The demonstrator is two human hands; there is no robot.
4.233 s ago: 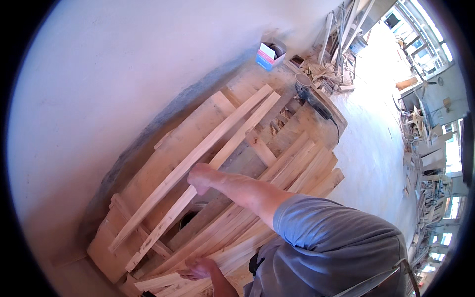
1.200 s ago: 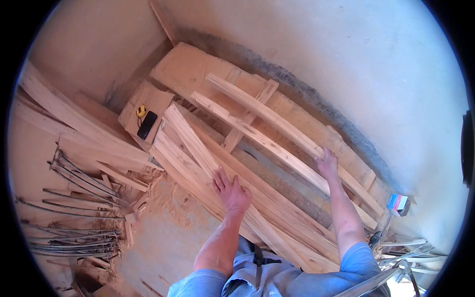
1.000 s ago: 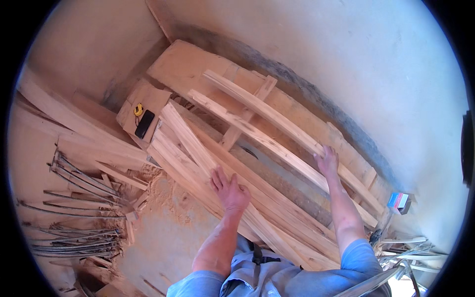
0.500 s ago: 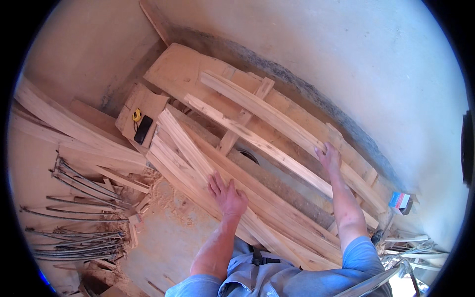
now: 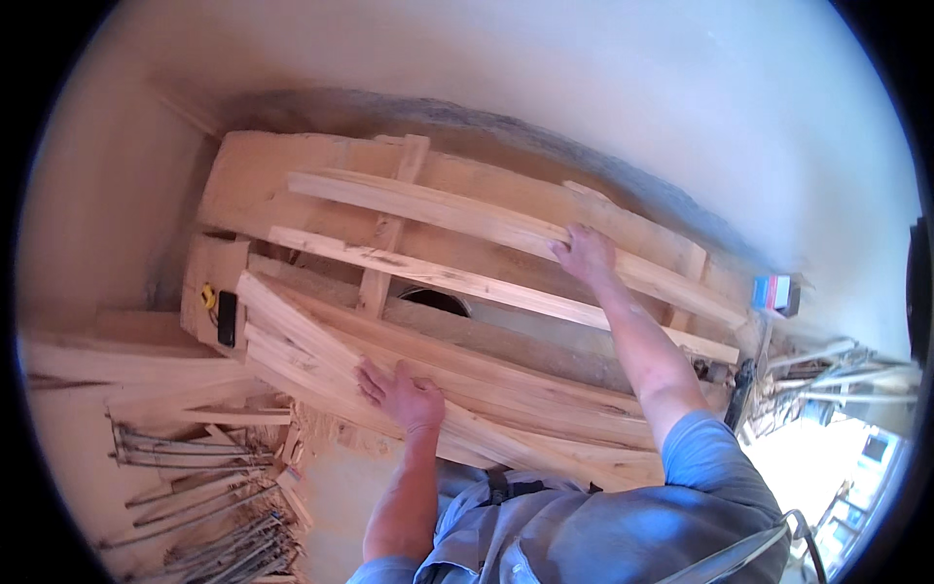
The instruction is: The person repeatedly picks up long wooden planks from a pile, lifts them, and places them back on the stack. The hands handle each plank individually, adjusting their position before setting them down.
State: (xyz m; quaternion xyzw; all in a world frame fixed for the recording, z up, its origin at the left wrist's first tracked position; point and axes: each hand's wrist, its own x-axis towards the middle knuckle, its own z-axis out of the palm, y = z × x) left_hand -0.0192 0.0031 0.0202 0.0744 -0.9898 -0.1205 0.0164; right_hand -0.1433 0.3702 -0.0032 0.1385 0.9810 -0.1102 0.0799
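My left hand [image 5: 404, 397] lies with fingers spread on a slanting wooden strip [image 5: 302, 319], which rests on top of several long planks [image 5: 506, 375] in front of me. My right hand [image 5: 587, 255] reaches out to the far side, its fingers curled over a long wooden beam [image 5: 457, 216]. That beam lies across short crosspieces, one of which is a wooden batten [image 5: 387, 234]. Between the beam and the near planks runs a narrower pale strip [image 5: 438, 275] with a rough, darker face. The undersides of the beam and planks are hidden.
A black phone [image 5: 227, 319] and a yellow tape measure [image 5: 208, 296] lie on a board at the left. Several metal clamps [image 5: 195, 448] and wood shavings are at lower left. A small blue, white and red box [image 5: 773, 294] stands at the right by the wall [image 5: 700, 127].
The view has turned, so the planks now run more level across it. My right hand stays on the far beam and my left hand on the slanting strip.
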